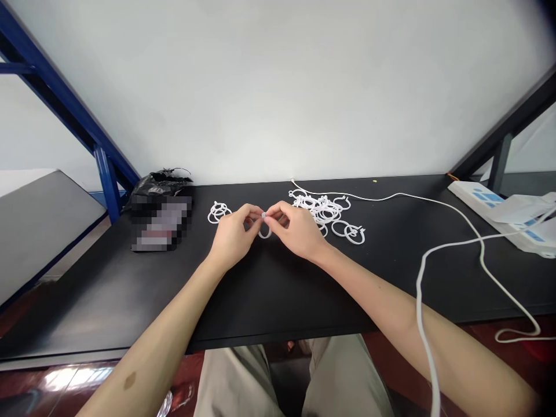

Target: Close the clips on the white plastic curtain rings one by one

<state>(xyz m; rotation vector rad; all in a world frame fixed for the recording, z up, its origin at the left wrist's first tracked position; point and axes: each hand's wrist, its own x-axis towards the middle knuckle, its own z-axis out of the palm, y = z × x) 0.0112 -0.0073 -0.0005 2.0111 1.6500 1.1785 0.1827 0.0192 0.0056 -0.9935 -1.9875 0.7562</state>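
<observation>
A white plastic curtain ring (264,233) hangs between my two hands just above the black tabletop. My left hand (237,231) pinches its top from the left, thumb against fingertips. From the other side my right hand (295,229) pinches the same spot, and the fingertips of both hands nearly meet there. The fingers partly hide the ring's upper part, so I cannot see whether it is joined. A loose pile of similar rings (325,211) lies to the right, several overlapping. Left of my left hand is a smaller group of rings (219,212).
A crumpled black plastic bag (158,184) and a blurred-out package (163,225) lie at left. White cable (452,204) crosses the right side, passing over my right forearm. A white and blue box (482,200) sits far right. A pale wall (278,92) rises behind the table.
</observation>
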